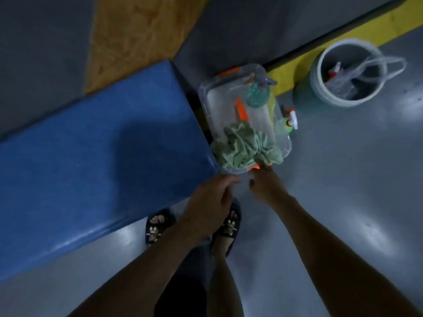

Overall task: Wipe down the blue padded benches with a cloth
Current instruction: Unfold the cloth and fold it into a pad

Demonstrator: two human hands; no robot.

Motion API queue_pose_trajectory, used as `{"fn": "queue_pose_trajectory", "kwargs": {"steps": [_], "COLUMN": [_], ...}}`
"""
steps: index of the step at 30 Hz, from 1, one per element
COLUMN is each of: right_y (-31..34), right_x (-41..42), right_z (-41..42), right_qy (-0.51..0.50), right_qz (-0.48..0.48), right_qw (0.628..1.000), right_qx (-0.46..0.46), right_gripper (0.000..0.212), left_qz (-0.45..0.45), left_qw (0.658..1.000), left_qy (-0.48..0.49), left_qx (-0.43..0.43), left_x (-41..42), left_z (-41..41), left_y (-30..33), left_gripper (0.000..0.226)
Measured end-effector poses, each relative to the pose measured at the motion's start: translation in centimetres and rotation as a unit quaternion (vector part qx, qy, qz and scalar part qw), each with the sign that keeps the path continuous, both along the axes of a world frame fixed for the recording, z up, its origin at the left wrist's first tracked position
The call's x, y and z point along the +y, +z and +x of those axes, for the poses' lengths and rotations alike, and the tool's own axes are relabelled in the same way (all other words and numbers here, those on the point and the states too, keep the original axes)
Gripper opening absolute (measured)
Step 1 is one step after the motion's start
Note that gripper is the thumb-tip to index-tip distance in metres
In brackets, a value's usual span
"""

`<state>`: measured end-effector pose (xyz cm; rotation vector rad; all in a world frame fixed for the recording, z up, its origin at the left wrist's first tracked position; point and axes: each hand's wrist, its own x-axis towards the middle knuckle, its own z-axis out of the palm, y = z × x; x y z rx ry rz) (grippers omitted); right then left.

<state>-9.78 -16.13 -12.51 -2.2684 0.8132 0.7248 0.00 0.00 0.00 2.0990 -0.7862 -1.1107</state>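
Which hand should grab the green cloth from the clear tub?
Right hand: its fingers already reach the crumpled green cloth in the clear plastic tub. Left hand hovers short of it.

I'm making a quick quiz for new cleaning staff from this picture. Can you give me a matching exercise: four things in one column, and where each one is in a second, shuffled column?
Things:
1. green cloth
2. teal spray bottle
3. grey bucket
4. blue padded bench

Places:
A. on the floor beside the yellow stripe, right of the clear bin
B. bunched at the near end of the clear bin, at the right hand fingertips
C. left of the clear bin
D. at the far end of the clear bin

Pairs: 1-B, 2-D, 3-A, 4-C
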Motion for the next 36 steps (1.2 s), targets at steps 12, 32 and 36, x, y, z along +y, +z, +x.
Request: {"fn": "queue_pose_trajectory", "kwargs": {"steps": [12, 32, 36], "right_y": [-7.9, 38.6, 48.5], "right_x": [-0.7, -2.9, -1.7], "right_z": [1.2, 3.8, 5.2], "right_qy": [0.082, -0.063, -0.007], "right_qz": [-0.102, 0.149, 0.204], "right_qw": [0.989, 0.939, 0.926], "right_qx": [0.063, -0.303, -0.318], "right_gripper": [0.051, 0.035, 0.041], "left_qz": [0.035, -0.074, -0.114], "left_qw": [0.948, 0.995, 0.992], "left_qy": [-0.144, 0.021, -0.044], "left_qx": [-0.281, -0.07, -0.018], "left_x": [-1.7, -0.7, -0.6], "left_z": [1.1, 6.9, 7.7], "left_y": [-5.5, 22.5, 31.8], "left_gripper": [0.036, 0.061, 0.065]}}
